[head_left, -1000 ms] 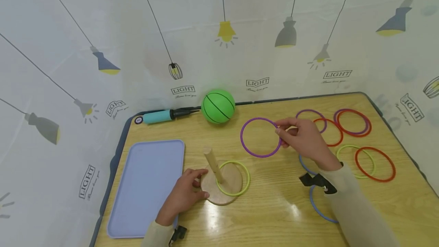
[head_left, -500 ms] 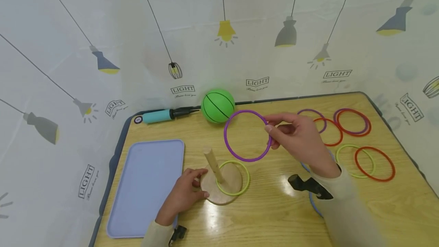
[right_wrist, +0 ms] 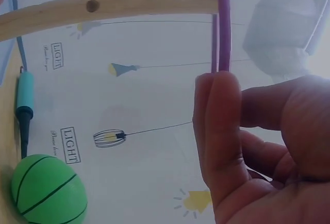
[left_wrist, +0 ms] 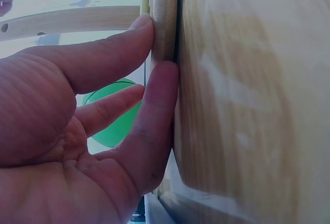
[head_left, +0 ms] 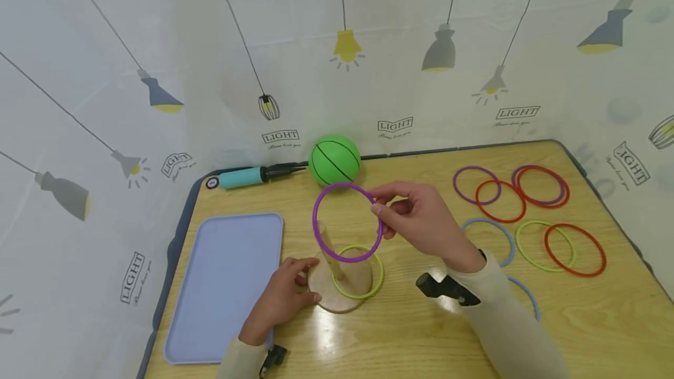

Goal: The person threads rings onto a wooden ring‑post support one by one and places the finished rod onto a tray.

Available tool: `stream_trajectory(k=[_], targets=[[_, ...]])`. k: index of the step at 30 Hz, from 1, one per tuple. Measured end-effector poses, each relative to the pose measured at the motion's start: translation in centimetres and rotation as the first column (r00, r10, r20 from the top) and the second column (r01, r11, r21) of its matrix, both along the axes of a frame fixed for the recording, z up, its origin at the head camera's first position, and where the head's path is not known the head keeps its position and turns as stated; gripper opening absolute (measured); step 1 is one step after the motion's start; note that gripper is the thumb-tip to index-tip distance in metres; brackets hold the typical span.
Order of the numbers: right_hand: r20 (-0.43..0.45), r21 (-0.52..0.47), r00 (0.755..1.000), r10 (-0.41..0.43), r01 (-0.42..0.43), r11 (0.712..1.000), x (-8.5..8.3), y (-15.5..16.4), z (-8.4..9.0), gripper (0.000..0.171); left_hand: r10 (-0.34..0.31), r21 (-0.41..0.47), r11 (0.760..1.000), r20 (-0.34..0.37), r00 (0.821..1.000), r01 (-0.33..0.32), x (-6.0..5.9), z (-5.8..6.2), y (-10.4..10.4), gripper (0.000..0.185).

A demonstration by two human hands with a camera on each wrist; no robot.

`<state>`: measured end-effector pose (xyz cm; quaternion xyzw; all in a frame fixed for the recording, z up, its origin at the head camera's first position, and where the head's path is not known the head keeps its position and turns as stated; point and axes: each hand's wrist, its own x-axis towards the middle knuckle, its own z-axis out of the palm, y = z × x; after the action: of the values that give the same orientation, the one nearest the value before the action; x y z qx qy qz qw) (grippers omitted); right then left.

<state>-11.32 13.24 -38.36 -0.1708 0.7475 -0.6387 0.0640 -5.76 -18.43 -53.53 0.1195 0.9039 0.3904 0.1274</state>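
Observation:
My left hand (head_left: 284, 291) grips the rim of a round wooden base (head_left: 337, 304); the left wrist view shows thumb and fingertips against that edge. From the base rises a wooden peg (head_left: 331, 263), slightly tilted in the picture. A yellow-green ring (head_left: 381, 268) lies on the base and seems to loop the peg's foot, part overhanging on the right. Between thumb and fingers, my right hand (head_left: 421, 221) pinches a purple ring (head_left: 350, 259), held up at the peg's top. In the right wrist view this ring appears edge-on beside the peg's end; whether it encircles the peg I cannot tell.
Several purple, red (head_left: 605, 253), yellow-green and blue (head_left: 513, 244) rings lie on the table's right side, some overlapping. To the left sits a pale blue tray (head_left: 226, 285). A green ball (head_left: 334, 159) and a turquoise hand pump (head_left: 242, 177) are along the back edge.
My right hand has carried the purple ring leftward, from beside the stand to the top of the peg. The left hand has stayed on the base.

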Motion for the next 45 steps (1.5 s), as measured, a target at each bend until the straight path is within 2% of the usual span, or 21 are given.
stream_trajectory(k=[5,12,18,25,33,40,45], targets=[[0.006,0.019,0.999,0.042,-0.042,0.999,0.0,-0.6,-1.1,0.02,0.012,-0.011,1.0,-0.008,1.0,-0.012,-0.1,0.1,-0.1,0.071],[-0.027,-0.018,0.996,0.083,-0.083,0.996,-0.1,-1.8,-1.3,0.02,0.032,-0.007,0.999,-0.005,0.999,-0.032,-0.2,-0.1,-0.2,0.07],[0.027,0.031,0.993,0.114,-0.114,0.993,-0.3,-2.3,-2.5,0.02,0.031,-0.01,0.999,-0.011,0.999,-0.032,0.0,-0.3,0.0,0.068],[0.103,0.102,0.987,0.127,-0.138,0.985,-0.9,-1.9,-5.5,0.022,0.034,-0.016,0.999,-0.019,0.999,-0.034,-0.1,-0.3,0.1,0.069],[0.147,0.146,0.98,0.137,-0.158,0.977,-1.0,-1.7,-9.4,0.019,0.038,-0.012,0.999,-0.005,0.999,-0.038,-0.1,-0.2,0.1,0.071],[0.144,0.21,0.98,0.141,-0.169,0.963,-0.9,-1.5,-12.3,0.021,0.037,0.02,0.999,-0.009,0.999,-0.037,0.1,-0.2,0.0,0.072],[0.141,0.242,0.983,0.121,-0.153,0.958,-0.8,-1.3,-13.4,0.021,0.031,0.018,0.999,0.002,1.0,-0.031,0.0,-0.3,0.0,0.071]])
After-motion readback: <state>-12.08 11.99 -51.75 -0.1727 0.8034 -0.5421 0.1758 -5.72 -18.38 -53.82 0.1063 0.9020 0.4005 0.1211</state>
